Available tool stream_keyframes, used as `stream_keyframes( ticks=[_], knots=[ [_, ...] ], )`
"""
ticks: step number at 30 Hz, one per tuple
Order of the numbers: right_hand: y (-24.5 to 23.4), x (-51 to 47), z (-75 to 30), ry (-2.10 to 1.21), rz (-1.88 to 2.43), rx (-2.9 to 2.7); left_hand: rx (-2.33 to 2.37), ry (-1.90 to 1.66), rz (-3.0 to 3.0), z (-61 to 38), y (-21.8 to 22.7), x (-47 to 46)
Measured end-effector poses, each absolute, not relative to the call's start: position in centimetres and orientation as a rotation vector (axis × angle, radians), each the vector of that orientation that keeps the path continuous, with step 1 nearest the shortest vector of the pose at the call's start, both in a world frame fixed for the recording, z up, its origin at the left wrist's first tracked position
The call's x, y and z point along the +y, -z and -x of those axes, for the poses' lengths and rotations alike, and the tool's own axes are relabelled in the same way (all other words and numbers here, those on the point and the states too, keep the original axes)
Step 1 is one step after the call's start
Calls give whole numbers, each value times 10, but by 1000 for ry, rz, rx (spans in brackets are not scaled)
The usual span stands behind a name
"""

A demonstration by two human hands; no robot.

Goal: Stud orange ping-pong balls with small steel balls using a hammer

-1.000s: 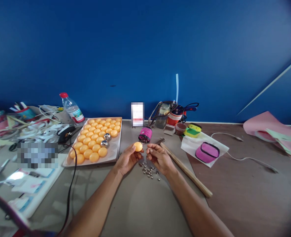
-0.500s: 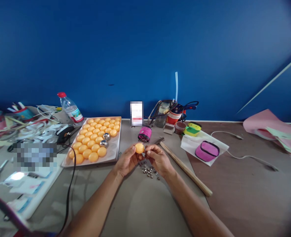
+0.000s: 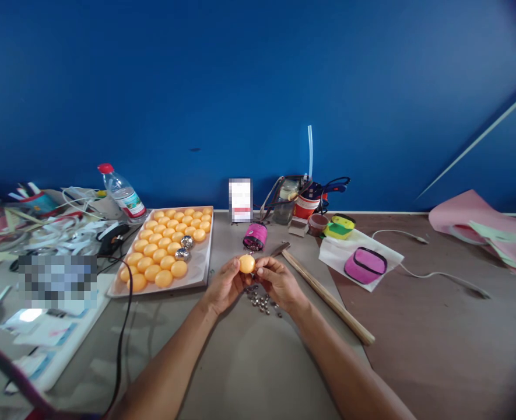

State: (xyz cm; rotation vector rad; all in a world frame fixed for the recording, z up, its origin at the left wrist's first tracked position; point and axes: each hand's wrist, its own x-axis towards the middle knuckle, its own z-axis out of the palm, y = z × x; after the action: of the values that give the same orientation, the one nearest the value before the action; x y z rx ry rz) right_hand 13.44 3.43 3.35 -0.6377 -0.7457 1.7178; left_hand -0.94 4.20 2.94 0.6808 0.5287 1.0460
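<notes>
An orange ball (image 3: 246,263) sits between my two hands, just above the table. My left hand (image 3: 225,286) grips it from the left with curled fingers. My right hand (image 3: 277,282) is closed too, its fingertips pinched against the ball's right side; whether it also holds something small I cannot make out. Under my hands lies a scatter of small metal beads (image 3: 263,302). A tray (image 3: 200,269) with several orange balls and two silver ones (image 3: 184,247) stands to the left.
A tipped pink can (image 3: 255,235) and a wooden-handled hammer (image 3: 323,294) lie just beyond my hands. A water bottle (image 3: 122,194), cables and papers crowd the left. Cups, a pink pouch (image 3: 365,264) on white paper and pink sheets (image 3: 480,224) lie right.
My right hand has closed in from a small gap until its fingertips touch the ball. The ball and left hand stayed nearly in place.
</notes>
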Motion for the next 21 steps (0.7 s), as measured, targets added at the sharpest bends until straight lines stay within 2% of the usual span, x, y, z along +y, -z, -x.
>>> stream_keyframes(
  ticks=[21],
  knots=[
    [-29,36,-136,-1733,641,-808,589,-1068,-681,7,-27,42]
  ],
)
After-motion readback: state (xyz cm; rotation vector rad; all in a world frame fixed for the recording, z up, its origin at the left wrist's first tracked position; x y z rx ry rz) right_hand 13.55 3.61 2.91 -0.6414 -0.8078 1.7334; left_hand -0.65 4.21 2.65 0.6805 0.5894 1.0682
